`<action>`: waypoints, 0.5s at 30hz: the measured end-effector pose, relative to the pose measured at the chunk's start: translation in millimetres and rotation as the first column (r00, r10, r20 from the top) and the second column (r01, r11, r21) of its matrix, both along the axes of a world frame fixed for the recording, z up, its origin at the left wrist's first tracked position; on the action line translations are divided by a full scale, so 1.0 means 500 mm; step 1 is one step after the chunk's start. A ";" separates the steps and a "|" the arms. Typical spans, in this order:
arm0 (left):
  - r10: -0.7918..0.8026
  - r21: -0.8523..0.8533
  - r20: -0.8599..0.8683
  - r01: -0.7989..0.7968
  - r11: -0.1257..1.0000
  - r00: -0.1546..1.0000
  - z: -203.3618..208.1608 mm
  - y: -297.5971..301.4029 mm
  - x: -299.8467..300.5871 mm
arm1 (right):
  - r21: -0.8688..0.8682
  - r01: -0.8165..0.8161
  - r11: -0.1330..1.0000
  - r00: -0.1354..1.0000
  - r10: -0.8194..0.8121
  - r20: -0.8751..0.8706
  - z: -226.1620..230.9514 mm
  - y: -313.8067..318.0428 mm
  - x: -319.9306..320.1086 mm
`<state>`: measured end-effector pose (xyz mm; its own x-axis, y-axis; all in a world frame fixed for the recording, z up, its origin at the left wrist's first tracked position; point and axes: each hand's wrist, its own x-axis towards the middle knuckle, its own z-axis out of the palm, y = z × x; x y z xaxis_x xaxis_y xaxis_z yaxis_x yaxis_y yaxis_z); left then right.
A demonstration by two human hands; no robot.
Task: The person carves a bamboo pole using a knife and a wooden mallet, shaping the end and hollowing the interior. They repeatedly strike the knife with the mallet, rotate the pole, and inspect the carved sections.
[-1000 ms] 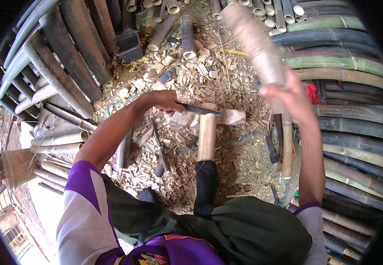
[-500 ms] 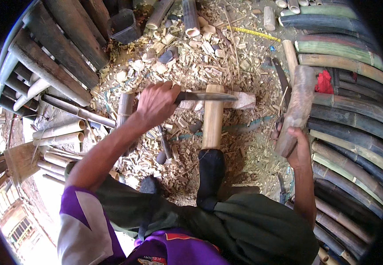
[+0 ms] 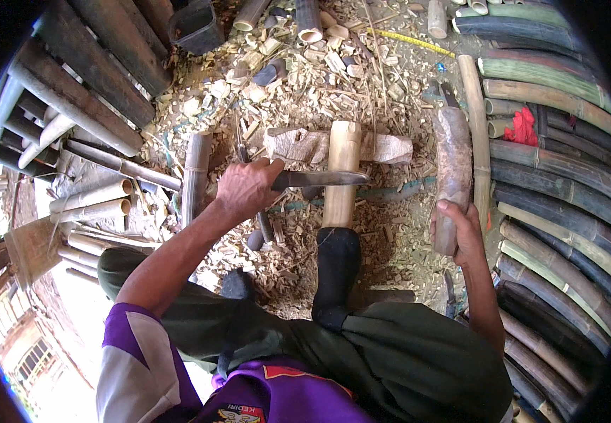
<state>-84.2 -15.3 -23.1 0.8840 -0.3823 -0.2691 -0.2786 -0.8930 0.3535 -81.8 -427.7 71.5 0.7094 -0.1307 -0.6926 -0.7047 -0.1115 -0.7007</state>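
Note:
My left hand is closed around the handle of a knife. Its blade points right and lies across the middle of a pale split bamboo piece. The far part of that piece rests on a rough, whitish wooden block; its near end meets my foot in a black sock. At the right, my right hand grips the near end of a thick wooden club, which is raised with its rough far end pointing away from me.
Bamboo chips cover the ground. Stacked bamboo poles line the right side, and a pale stick lies beside the club. Dark bamboo slats lean at the left. A black bin and a yellow tape measure are farther off.
The knife has come nearer to me along the bamboo piece. The club has swung left and now stands straighter. The whole view has shifted a little.

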 end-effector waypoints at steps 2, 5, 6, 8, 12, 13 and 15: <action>0.001 0.010 -0.027 -0.001 1.000 1.000 0.000 0.002 -0.001 | -0.004 -0.046 0.999 0.999 0.046 -0.003 -0.004 -0.001 0.001; -0.033 0.069 -0.061 0.037 0.997 0.998 -0.003 0.001 0.003 | -0.187 -0.229 0.955 0.953 0.260 0.159 -0.018 -0.014 -0.003; -0.048 0.099 -0.071 0.055 0.994 0.996 -0.001 0.000 0.007 | -0.367 -0.301 0.880 0.857 0.419 0.301 -0.019 -0.002 -0.002; -0.017 0.156 -0.138 0.039 0.987 0.990 0.003 -0.010 0.016 | -0.635 -0.430 0.641 0.576 0.737 0.354 -0.002 0.014 -0.002; 0.011 0.201 -0.224 0.035 0.979 0.975 0.007 -0.019 0.029 | -0.885 -0.441 0.149 -0.253 0.925 0.282 0.046 0.070 0.055; 0.034 0.191 -0.205 0.006 0.982 0.978 0.012 -0.022 0.033 | -0.932 -0.358 0.065 -0.430 0.874 0.226 0.000 0.066 0.108; 0.085 0.158 -0.172 -0.058 0.986 0.981 0.017 -0.026 0.028 | -0.972 -0.199 -0.122 -0.497 0.868 -0.007 -0.046 0.070 0.176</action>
<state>-70.0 -28.4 -14.7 0.8404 -0.2629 -0.4739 -0.1574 -0.9552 0.2507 6.3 -392.8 48.6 0.2587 0.9652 -0.0396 0.9642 -0.2605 -0.0498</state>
